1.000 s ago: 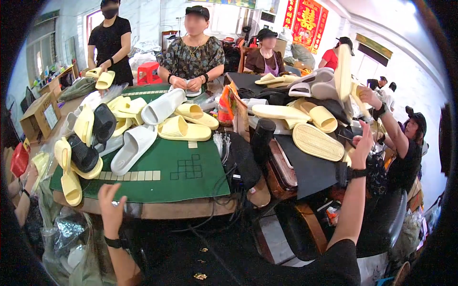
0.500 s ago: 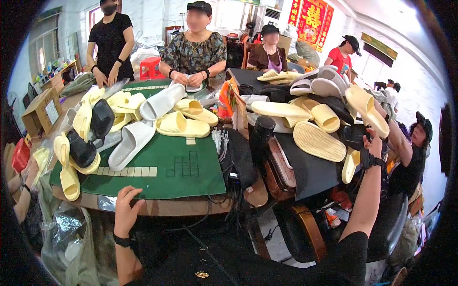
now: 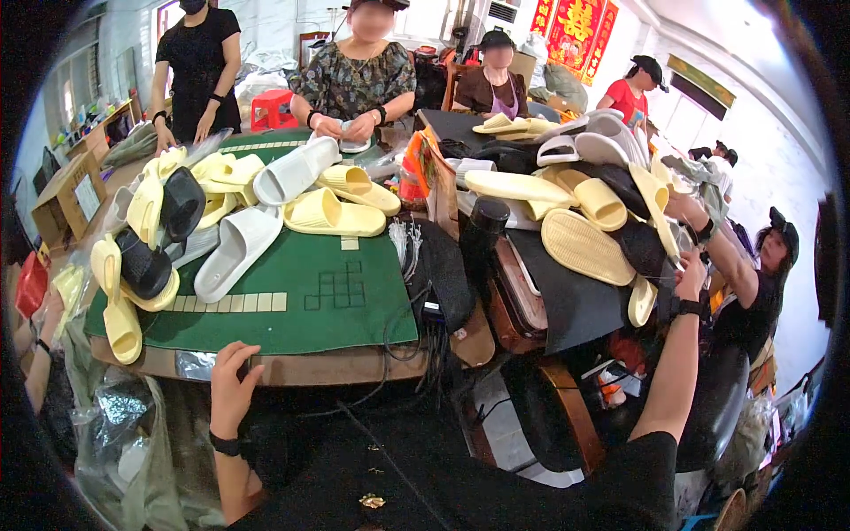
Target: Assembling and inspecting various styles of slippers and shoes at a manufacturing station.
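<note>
My left hand is at the front edge of the green-topped table, its fingers slightly bent, thumb apart and nothing in it. My right hand reaches out to the far right, fingers closed at the lower end of a pale yellow slipper. That slipper stands tilted, nearly edge-on, against the right pile. A co-worker's hand is close beside it. Below lie a yellow slipper sole up and a smaller-looking yellow one. Yellow, light grey and black slippers lie heaped on the green table.
A black bottle stands between the tables, beside cables and an orange bag. A wooden chair arm is below on the right. Several co-workers stand or sit around; one across the table handles a light slipper. Plastic bags hang lower left.
The yellow slipper at my right hand has turned from showing its top to nearly edge-on and shifted left. My right hand has closed at its end. The view has shifted slightly.
</note>
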{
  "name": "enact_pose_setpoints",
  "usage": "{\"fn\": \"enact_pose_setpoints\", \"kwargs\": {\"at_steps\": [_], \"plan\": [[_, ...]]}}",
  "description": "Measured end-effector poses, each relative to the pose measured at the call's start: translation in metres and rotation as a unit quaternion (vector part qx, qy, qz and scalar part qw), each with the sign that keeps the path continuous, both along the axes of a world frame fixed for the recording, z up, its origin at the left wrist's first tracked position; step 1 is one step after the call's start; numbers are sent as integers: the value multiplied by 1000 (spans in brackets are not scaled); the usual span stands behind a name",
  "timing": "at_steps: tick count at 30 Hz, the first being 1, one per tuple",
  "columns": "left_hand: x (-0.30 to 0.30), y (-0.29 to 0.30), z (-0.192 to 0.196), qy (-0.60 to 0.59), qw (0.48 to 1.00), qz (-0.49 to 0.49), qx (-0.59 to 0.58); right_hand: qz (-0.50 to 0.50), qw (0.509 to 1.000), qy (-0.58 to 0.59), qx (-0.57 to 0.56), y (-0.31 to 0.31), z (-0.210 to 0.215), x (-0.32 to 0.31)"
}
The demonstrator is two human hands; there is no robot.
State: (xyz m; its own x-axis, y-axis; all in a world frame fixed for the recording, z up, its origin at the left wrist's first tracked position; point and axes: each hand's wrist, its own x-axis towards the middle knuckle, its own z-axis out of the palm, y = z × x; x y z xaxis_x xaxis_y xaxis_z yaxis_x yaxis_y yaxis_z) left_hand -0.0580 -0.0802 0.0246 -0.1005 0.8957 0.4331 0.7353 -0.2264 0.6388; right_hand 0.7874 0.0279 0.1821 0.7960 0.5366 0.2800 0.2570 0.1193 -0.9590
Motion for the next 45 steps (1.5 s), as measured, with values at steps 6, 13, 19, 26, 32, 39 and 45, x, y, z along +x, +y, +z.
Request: {"fn": "enact_pose_setpoints", "kwargs": {"at_steps": [6,13,19,26,32,39,45], "plan": [[-6,-4,1,4,1000,11,6,192,980,9,-44,-4,40,-35],[-2,-3,-8,-23,999,5,37,270,941,82,-184,9,48,-41],[-9,-10,-5,-6,998,15,55,332,920,115,-175,0,31,-69],[-7,-10,-4,-18,999,20,46,102,985,-131,-47,-1,21,-105],[-7,-10,-8,9,999,33,33,145,989,-36,19,31,70,-118],[0,-2,-4,-9,998,20,59,449,841,273,133,87,105,-27],[-7,-11,-2,5,997,25,67,273,914,241,182,142,93,32]]}}
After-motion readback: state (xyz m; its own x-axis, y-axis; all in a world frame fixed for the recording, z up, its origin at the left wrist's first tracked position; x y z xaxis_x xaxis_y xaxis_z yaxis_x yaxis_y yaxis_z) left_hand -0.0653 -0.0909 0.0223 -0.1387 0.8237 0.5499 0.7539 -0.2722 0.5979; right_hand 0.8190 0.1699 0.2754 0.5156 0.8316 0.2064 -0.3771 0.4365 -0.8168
